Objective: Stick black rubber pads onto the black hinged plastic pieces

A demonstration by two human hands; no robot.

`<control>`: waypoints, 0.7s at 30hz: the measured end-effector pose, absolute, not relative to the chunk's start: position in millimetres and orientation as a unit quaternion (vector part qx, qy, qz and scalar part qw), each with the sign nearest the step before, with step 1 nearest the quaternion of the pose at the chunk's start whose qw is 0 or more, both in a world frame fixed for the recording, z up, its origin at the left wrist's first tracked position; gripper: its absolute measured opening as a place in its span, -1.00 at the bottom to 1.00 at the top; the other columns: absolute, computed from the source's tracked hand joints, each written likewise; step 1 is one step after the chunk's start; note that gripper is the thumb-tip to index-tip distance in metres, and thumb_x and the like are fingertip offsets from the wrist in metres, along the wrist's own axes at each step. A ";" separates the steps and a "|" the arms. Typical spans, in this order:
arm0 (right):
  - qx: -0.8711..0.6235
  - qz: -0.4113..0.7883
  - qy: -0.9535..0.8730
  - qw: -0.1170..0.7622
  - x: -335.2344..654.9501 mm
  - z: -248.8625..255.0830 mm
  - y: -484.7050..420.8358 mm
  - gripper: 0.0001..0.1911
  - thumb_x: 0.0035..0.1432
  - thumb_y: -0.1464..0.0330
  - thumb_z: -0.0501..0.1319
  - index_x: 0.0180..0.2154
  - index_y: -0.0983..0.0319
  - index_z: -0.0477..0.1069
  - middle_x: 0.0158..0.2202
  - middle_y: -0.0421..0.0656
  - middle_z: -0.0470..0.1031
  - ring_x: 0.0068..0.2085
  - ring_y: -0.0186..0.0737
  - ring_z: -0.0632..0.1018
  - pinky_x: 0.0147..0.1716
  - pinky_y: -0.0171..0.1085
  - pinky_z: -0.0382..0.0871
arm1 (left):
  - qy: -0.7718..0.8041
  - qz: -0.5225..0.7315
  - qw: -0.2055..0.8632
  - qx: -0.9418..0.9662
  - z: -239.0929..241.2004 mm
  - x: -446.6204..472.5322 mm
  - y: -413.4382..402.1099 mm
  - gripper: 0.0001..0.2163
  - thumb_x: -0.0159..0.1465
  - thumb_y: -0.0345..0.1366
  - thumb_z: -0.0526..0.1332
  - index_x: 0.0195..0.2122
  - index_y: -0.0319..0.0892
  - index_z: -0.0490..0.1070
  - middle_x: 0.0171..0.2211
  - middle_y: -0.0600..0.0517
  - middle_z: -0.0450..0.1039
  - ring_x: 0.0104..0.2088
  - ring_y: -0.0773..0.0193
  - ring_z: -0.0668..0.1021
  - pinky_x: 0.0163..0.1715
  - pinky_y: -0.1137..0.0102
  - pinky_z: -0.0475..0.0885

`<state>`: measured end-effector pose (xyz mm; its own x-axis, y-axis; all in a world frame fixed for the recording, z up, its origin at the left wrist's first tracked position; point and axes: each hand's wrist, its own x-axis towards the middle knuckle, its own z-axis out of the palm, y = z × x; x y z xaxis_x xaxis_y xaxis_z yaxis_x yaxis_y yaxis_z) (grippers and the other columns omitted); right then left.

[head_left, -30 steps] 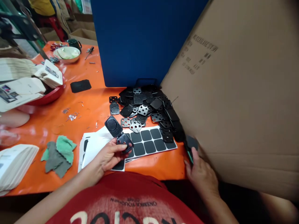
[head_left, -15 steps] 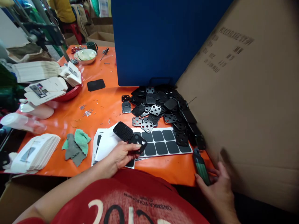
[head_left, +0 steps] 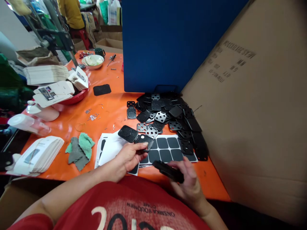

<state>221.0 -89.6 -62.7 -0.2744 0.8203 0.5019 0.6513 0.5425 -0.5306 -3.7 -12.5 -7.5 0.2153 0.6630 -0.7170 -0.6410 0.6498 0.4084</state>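
My left hand pinches a black hinged plastic piece, folded open. One half has a ridged round pad; the other is a flat plate with a pale round spot, partly under my thumb. In my right hand is a dark hand tool, its front end pointing left towards the piece but apart from it. Its exact kind is unclear. Below the piece lie sheets of black square stickers, partly under a white sheet. Behind them is a heap of similar black plastic pieces.
A blue panel stands behind the heap, and a cardboard wall rises on the right. On the left lie cloth scraps, stacked cards, bottles and a red basin. Small metal pins are scattered on the orange tabletop.
My right hand has brought the tool from the table's right edge leftwards, nearer the hinged piece. My left hand keeps its hold, with the piece slightly turned. The camera view has shifted a little.
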 end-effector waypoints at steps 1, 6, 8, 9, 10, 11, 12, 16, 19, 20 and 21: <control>-0.463 0.130 -0.786 0.388 212.7 -61.3 -86.0 -0.15 0.18 0.48 0.17 0.36 0.21 -0.26 -0.21 -0.06 0.56 -0.25 -0.14 0.63 -0.23 -0.12 0.58 | 0.463 0.422 0.779 0.008 -6.6 -3.7 -13.0 -0.90 0.09 -0.57 0.32 -0.45 -0.31 0.44 -0.54 0.04 0.45 -0.56 0.40 0.50 -0.54 0.50 0.45; -0.529 0.208 -0.738 0.364 191.5 -62.9 -79.4 -0.15 0.13 0.46 0.11 0.37 0.26 -0.24 -0.32 -0.17 0.55 -0.37 -0.19 0.61 -0.36 -0.24 0.56 | 0.462 0.429 0.776 -0.019 -2.1 -5.6 -17.0 -0.93 0.16 -0.56 0.27 -0.45 -0.35 0.45 -0.53 0.01 0.46 -0.56 0.42 0.50 -0.56 0.53 0.45; -0.551 0.221 -0.727 0.345 189.3 -62.8 -78.8 -0.13 0.14 0.41 0.14 0.37 0.28 -0.26 -0.34 -0.19 0.54 -0.41 -0.18 0.61 -0.40 -0.26 0.55 | 0.458 0.436 0.774 -0.029 -0.3 -5.9 -18.3 -0.93 0.17 -0.58 0.26 -0.44 -0.35 0.45 -0.54 0.03 0.45 -0.58 0.42 0.49 -0.59 0.54 0.44; -0.556 0.225 -0.724 0.340 188.9 -62.1 -78.7 -0.12 0.15 0.37 0.16 0.37 0.29 -0.28 -0.35 -0.19 0.54 -0.42 -0.17 0.60 -0.41 -0.26 0.54 | 0.457 0.439 0.773 -0.033 0.3 -6.0 -18.8 -0.93 0.17 -0.58 0.25 -0.43 -0.35 0.45 -0.54 0.03 0.45 -0.58 0.42 0.48 -0.60 0.54 0.43; -0.560 0.226 -0.720 0.342 188.8 -61.0 -78.6 -0.11 0.17 0.34 0.18 0.37 0.30 -0.28 -0.35 -0.18 0.54 -0.42 -0.17 0.60 -0.41 -0.26 0.54 | 0.456 0.441 0.772 -0.036 0.6 -6.0 -19.1 -0.93 0.17 -0.59 0.25 -0.43 -0.35 0.45 -0.54 0.03 0.45 -0.58 0.42 0.49 -0.60 0.54 0.44; -0.563 0.223 -0.715 0.349 188.9 -59.7 -78.6 -0.12 0.19 0.30 0.18 0.37 0.31 -0.28 -0.35 -0.17 0.54 -0.42 -0.17 0.60 -0.41 -0.26 0.54 | 0.456 0.442 0.772 -0.039 0.6 -6.0 -19.3 -0.93 0.17 -0.59 0.25 -0.43 -0.35 0.45 -0.53 0.02 0.46 -0.58 0.42 0.49 -0.59 0.55 0.44; -0.564 0.215 -0.712 0.360 189.2 -58.3 -78.5 -0.13 0.21 0.28 0.18 0.37 0.31 -0.26 -0.36 -0.17 0.54 -0.42 -0.17 0.61 -0.41 -0.26 0.54 | 0.455 0.443 0.772 -0.040 0.3 -6.0 -19.4 -0.92 0.17 -0.59 0.25 -0.44 -0.35 0.45 -0.54 0.02 0.46 -0.57 0.42 0.49 -0.59 0.55 0.44; -0.547 0.138 -0.727 0.392 192.0 -54.9 -76.2 -0.17 0.23 0.29 0.22 0.36 0.29 -0.20 -0.34 -0.14 0.57 -0.41 -0.18 0.62 -0.40 -0.26 0.56 | 0.454 0.436 0.776 -0.041 -0.5 -5.2 -19.5 -0.91 0.18 -0.58 0.25 -0.46 -0.36 0.44 -0.54 0.01 0.45 -0.57 0.42 0.49 -0.57 0.55 0.46; -0.517 0.060 -0.764 0.382 195.3 -56.8 -71.9 -0.20 0.24 0.32 0.23 0.34 0.28 -0.15 -0.32 -0.10 0.60 -0.41 -0.17 0.64 -0.42 -0.26 0.58 | 0.457 0.437 0.774 -0.043 1.0 -3.7 -20.0 -0.92 0.17 -0.59 0.26 -0.44 -0.35 0.44 -0.53 0.01 0.45 -0.56 0.41 0.50 -0.56 0.54 0.47; -0.506 0.026 -0.775 0.377 196.4 -58.2 -70.3 -0.22 0.24 0.35 0.23 0.34 0.28 -0.14 -0.30 -0.07 0.61 -0.40 -0.15 0.65 -0.43 -0.25 0.58 | 0.456 0.437 0.774 -0.044 1.8 -3.3 -20.3 -0.92 0.17 -0.58 0.27 -0.43 -0.34 0.44 -0.52 0.01 0.46 -0.55 0.40 0.51 -0.56 0.54 0.48; -0.496 -0.009 -0.784 0.373 197.5 -59.8 -68.8 -0.23 0.24 0.38 0.24 0.33 0.27 -0.12 -0.28 -0.05 0.62 -0.38 -0.13 0.66 -0.41 -0.23 0.59 | 0.455 0.437 0.775 -0.045 2.6 -2.9 -20.6 -0.92 0.17 -0.59 0.27 -0.42 -0.34 0.44 -0.51 0.01 0.46 -0.55 0.40 0.51 -0.55 0.54 0.48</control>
<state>197.5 -68.8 -59.8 -0.2308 0.7712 0.5933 0.7844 0.5083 -0.3555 -2.9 -20.6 2.6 0.2042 0.6357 -0.7444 -0.7181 0.6141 0.3274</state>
